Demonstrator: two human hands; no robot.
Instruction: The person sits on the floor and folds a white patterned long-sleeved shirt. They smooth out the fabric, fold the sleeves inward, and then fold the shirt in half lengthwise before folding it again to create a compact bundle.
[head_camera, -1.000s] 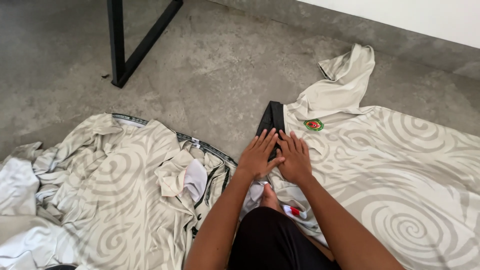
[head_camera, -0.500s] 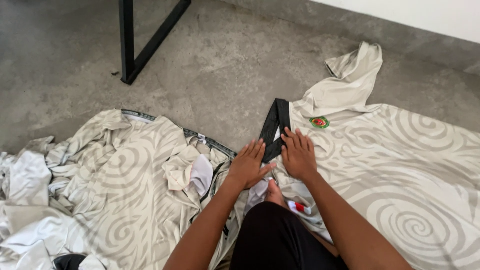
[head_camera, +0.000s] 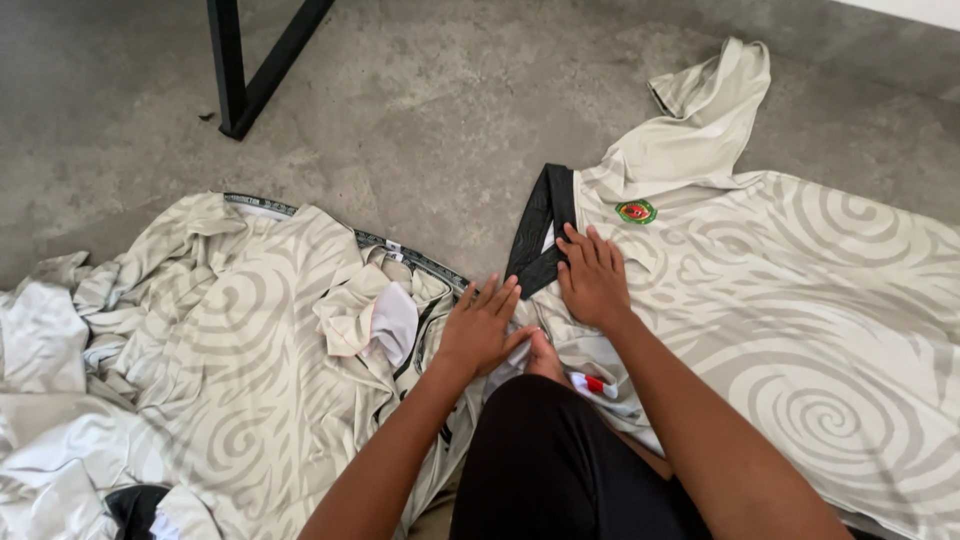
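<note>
Beige swirl-printed fabric lies under your fingers: your right hand (head_camera: 594, 280) presses flat, fingers together, on the spread shirt (head_camera: 800, 330) just beside its black collar (head_camera: 545, 230), while your left hand (head_camera: 482, 326) rests with fingers slightly apart on the fabric edge. Crumpled matching shirts (head_camera: 220, 350) lie left on the concrete floor (head_camera: 420, 130)

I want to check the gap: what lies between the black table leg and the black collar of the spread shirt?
In the head view, only bare grey concrete floor lies between the table leg and the black collar.
</note>
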